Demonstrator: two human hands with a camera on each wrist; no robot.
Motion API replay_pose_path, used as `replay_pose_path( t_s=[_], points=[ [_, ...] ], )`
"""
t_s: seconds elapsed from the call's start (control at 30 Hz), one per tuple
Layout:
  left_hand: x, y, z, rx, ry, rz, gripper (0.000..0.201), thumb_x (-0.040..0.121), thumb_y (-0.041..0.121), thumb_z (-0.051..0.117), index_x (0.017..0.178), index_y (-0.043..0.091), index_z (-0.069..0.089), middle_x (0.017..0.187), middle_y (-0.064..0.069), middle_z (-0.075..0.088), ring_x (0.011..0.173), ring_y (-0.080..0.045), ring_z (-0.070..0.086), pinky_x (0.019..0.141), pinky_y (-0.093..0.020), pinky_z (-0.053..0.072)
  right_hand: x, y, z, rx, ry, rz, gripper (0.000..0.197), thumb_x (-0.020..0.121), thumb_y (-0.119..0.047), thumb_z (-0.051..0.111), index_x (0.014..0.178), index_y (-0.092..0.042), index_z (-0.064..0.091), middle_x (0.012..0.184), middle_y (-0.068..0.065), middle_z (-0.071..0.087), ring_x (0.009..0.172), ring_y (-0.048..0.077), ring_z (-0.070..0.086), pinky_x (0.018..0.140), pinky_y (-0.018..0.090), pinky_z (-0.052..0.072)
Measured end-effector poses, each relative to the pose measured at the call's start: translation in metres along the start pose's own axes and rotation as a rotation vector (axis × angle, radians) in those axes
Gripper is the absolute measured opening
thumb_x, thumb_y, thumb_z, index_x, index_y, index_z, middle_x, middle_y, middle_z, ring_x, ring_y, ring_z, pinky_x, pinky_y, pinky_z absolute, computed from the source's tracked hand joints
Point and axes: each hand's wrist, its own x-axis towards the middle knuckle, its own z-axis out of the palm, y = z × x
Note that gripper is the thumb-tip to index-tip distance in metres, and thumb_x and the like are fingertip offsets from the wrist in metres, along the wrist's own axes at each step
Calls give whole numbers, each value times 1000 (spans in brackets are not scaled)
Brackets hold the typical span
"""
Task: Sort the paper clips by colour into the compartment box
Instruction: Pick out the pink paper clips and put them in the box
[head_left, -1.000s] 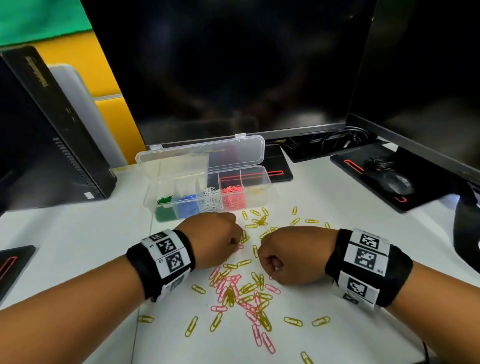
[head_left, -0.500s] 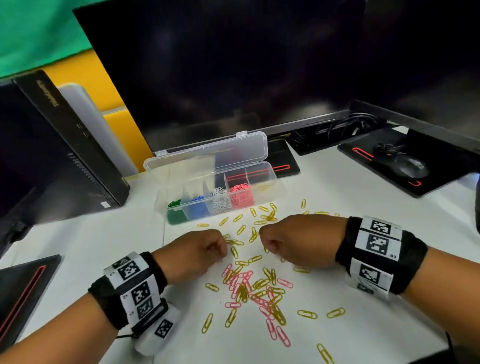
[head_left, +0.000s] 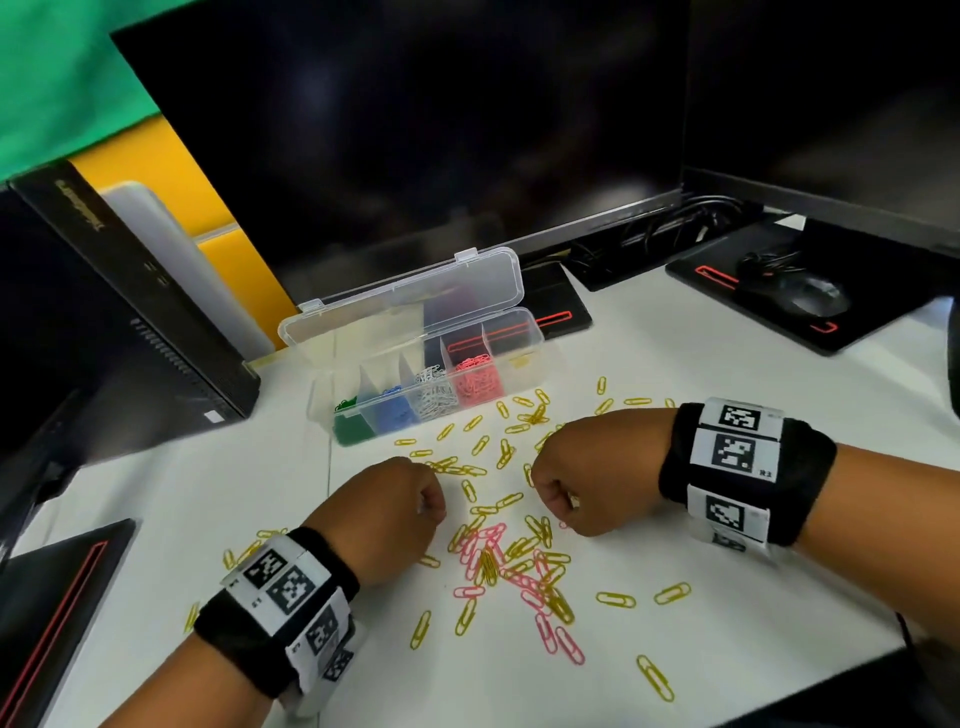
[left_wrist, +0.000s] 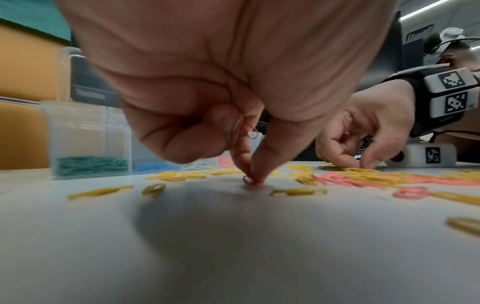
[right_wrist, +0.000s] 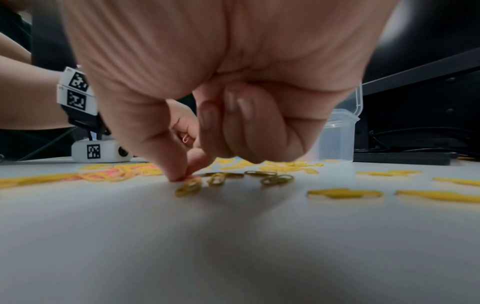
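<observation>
The left hand (left_wrist: 221, 86) pinches a pink paper clip (left_wrist: 249, 181) against the white table (head_left: 727, 405); the right hand (right_wrist: 215, 86) pinches another (right_wrist: 187, 177). Yellow clips (head_left: 480, 447) lie scattered before the open compartment box (head_left: 535, 343).

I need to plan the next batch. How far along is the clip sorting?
Done: green, blue, white and red clips fill four compartments of the box. In hand: both hands pinch at clips on the table. Left: loose yellow clips and pink clips.
</observation>
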Motion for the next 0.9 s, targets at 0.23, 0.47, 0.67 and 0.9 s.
replay_pose_path(
  t_s=[0.23,0.47,0.67,0.9],
  points=[
    [-1,0,-5,-89,69,-31,32,100,30,40,82,10,56,75,-3,55,74,-20,52,68,-33,42,-2,-1,-1,-19,18,10,9,88,-24,62,97,-24,66,96,-8,64,81,12,55,58,21,35],
    [-5,1,-6,-243,110,-20,24,100,39,53,89,18,58,73,5,62,61,-4,54,61,-21,43,0,-2,2,-25,-10,25,3,88,-28,64,89,-25,63,95,-6,65,84,16,58,60,23,38],
    [-7,-1,-6,-143,-10,85,17,103,31,47,105,27,63,105,11,60,93,-7,55,77,-6,38,-2,-4,1,-29,-27,31,13,86,-29,65,78,-26,55,85,-6,59,79,15,55,60,23,38],
    [-7,0,-3,-77,-11,43,24,91,57,59,101,35,65,107,14,58,97,-8,54,88,-24,46,-4,-2,-3,23,190,18,4,87,-26,57,84,-24,60,76,-16,55,73,8,52,63,22,41]
  ],
)
